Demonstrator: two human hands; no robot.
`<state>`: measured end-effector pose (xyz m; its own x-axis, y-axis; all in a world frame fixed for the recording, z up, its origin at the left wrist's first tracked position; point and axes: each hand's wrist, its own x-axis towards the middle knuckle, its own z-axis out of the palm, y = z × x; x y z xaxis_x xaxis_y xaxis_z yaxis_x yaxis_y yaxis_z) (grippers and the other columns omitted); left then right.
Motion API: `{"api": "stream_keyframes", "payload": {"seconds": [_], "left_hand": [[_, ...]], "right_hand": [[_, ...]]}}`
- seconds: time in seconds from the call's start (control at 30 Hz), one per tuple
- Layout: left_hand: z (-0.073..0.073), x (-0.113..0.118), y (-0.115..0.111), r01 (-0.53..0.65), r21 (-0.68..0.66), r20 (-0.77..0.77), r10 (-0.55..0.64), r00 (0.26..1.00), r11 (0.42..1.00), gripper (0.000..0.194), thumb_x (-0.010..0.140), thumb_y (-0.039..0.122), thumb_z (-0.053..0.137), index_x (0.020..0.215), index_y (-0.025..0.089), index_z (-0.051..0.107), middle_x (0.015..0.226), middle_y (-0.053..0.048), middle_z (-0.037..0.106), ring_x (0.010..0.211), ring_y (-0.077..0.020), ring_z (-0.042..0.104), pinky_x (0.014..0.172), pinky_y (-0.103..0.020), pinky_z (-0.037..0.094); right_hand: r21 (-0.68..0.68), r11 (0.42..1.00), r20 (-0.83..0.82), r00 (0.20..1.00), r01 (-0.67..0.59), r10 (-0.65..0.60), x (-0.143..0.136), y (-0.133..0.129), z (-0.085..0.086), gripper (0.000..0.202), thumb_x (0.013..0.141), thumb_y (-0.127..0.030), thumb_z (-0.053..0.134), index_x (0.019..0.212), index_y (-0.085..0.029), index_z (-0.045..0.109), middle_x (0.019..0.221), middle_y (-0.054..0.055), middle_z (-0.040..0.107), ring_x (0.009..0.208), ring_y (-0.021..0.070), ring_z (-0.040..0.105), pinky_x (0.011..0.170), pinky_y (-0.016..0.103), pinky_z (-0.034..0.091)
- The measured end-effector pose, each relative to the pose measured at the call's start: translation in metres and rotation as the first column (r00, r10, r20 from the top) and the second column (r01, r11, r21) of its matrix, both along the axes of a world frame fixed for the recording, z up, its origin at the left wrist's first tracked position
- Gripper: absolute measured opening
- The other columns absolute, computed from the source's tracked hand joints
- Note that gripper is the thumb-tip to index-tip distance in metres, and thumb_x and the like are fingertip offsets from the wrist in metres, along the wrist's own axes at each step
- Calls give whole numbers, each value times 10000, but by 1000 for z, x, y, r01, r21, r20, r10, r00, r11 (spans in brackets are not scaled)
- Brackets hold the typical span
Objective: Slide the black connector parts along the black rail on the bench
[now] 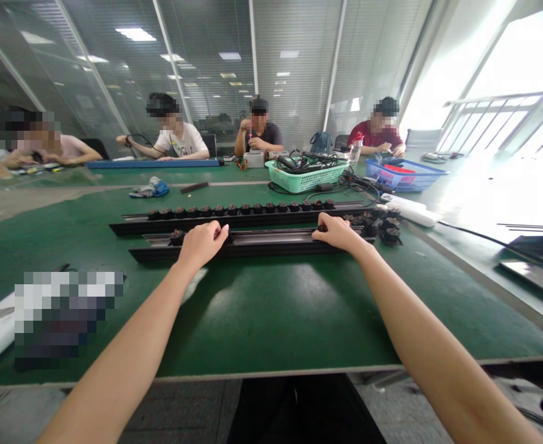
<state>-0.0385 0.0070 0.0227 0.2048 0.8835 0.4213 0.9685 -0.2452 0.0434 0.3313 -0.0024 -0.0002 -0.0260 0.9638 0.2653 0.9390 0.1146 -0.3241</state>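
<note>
A long black rail (271, 250) with an open channel lies crosswise on the green table (280, 320). Over its left part is my left hand (201, 243), fingers closed round a small black part mostly hidden by the thumb. Farther right, my right hand (339, 233) pinches another small black part (322, 227) at the channel. One round black part (177, 237) sits in the rail left of my left hand. Behind lies a second black rail (225, 222), with a row of several such parts (257, 208) along it. More loose black parts (390, 231) cluster by the right end.
A green basket (306, 180) full of cables and a blue basket (403, 179) stand beyond the rails. Cables and a white power strip (410, 209) lie at right. A blue-grey cloth (150, 187) is farther back. Several people sit across the table. A blurred object (68, 320) lies front left.
</note>
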Motion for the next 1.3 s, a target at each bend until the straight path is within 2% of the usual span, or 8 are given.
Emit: {"api": "stream_keyframes", "payload": {"seconds": [0.3, 0.77, 1.3], "left_hand": [[0, 1, 0, -5, 1, -3, 5, 1000, 1000, 460, 1012, 514, 348, 790, 215, 618, 871, -102, 756, 814, -270, 701, 666, -321, 416], [-1, -1, 1, 2, 3, 12, -2, 1000, 1000, 471, 1011, 523, 353, 799, 212, 635, 838, -96, 748, 781, -269, 696, 655, -327, 406], [0, 0, 0, 7, 2, 10, -7, 1000, 1000, 463, 1003, 521, 338, 778, 221, 609, 844, -95, 741, 804, -270, 690, 677, -334, 407]], "right_hand": [[-4, 1000, -6, 1000, -6, 6, 9, -1, 0, 247, 837, -466, 609, 865, -238, 518, 861, 36, 699, 897, 277, 631, 975, 510, 372], [24, 1000, 6, 1000, 4, -4, 5, -4, -3, 230, 826, -437, 584, 883, -230, 501, 914, 58, 678, 923, 282, 597, 946, 527, 391], [39, 999, 51, 998, -21, 19, 9, -4, -2, 180, 839, -382, 595, 934, -232, 571, 1005, 90, 685, 995, 294, 591, 886, 451, 433]]}}
